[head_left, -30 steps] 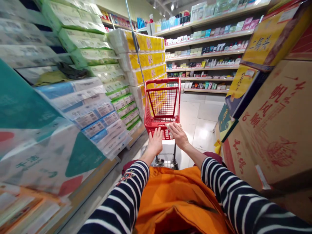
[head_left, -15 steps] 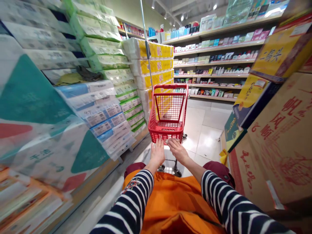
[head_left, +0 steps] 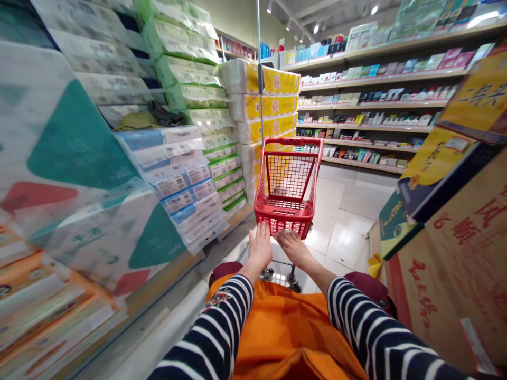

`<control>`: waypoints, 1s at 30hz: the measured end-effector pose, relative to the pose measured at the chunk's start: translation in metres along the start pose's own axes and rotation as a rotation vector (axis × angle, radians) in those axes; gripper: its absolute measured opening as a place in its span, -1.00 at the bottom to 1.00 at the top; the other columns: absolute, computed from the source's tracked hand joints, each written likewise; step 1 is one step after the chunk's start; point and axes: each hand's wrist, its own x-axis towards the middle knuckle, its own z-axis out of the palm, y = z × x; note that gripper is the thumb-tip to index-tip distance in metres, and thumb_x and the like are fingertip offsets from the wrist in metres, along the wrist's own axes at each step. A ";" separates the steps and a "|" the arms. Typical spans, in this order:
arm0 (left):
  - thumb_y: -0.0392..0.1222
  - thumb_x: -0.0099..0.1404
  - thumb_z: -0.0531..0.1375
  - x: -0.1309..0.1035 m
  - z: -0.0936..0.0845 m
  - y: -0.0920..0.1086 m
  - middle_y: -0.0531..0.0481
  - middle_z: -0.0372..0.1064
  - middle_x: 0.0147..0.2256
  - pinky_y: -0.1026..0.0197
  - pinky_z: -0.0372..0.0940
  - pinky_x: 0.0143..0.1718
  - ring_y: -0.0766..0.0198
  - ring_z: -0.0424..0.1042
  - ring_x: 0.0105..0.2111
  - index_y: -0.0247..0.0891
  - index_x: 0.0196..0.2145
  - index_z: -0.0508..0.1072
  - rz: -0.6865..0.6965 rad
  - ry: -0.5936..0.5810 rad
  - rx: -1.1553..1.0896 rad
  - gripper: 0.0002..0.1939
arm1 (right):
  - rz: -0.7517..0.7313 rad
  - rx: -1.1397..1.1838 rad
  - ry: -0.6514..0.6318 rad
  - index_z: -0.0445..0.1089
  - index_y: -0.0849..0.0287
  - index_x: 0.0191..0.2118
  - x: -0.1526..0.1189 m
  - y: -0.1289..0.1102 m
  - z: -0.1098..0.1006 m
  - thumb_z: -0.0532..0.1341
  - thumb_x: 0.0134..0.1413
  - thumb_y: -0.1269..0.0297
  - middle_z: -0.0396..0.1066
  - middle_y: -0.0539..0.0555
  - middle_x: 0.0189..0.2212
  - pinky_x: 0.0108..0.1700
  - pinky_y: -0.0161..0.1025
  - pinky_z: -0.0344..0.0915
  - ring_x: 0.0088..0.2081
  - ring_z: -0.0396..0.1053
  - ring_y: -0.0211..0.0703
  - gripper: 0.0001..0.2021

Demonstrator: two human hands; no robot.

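While the red cart (head_left: pixel 285 215) stands ahead, my left hand (head_left: pixel 260 250) stretches its fingers (head_left: pixel 262 230), gripping nothing yet; whether my right hand (head_left: pixel 293 247) grasps anything, I cannot tell.

The left arm (head_left: pixel 212 324) and right arm (head_left: pixel 372 319) are pointing forward and slanting inward. The left wrist (head_left: pixel 249 271) and right wrist (head_left: pixel 320 274) are showing bare. The left hand (head_left: pixel 260 248) is presenting its back upward, fingers pointing ahead. The right hand (head_left: pixel 293 247) is also presenting its back upward, fingers angling leftward. Both hands are lying flattened, fingers extending, just beside each other.
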 end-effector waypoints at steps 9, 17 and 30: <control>-0.35 0.15 -0.09 0.006 -0.009 -0.026 -0.21 -0.37 0.31 -0.19 -0.20 0.22 0.08 -0.31 0.29 -0.48 0.26 -0.14 -0.124 0.014 0.018 -0.29 | -0.108 0.004 0.099 0.21 0.30 0.14 0.077 -0.002 -0.031 0.01 0.14 0.51 0.19 0.20 0.15 0.20 0.05 0.05 0.22 0.01 0.05 -0.58; -0.33 0.11 -0.03 0.004 0.001 -0.027 -0.19 -0.36 0.31 -0.19 -0.22 0.22 0.07 -0.33 0.29 -0.39 0.27 -0.14 -0.088 -0.020 0.023 -0.24 | -0.022 0.041 -0.061 0.26 0.30 0.08 0.044 -0.010 0.000 0.02 0.14 0.53 0.31 0.26 0.03 0.15 -0.04 0.13 0.12 0.19 -0.04 -0.62; -0.27 0.12 0.00 0.023 -0.029 -0.047 -0.28 -0.34 0.30 -0.16 -0.17 0.21 0.05 -0.28 0.29 -0.44 0.27 -0.18 -0.129 0.112 0.022 -0.23 | -0.040 0.013 0.047 0.29 0.32 0.05 0.088 -0.013 -0.021 0.03 0.18 0.46 0.24 0.26 0.09 0.18 0.00 0.11 0.17 0.10 -0.01 -0.67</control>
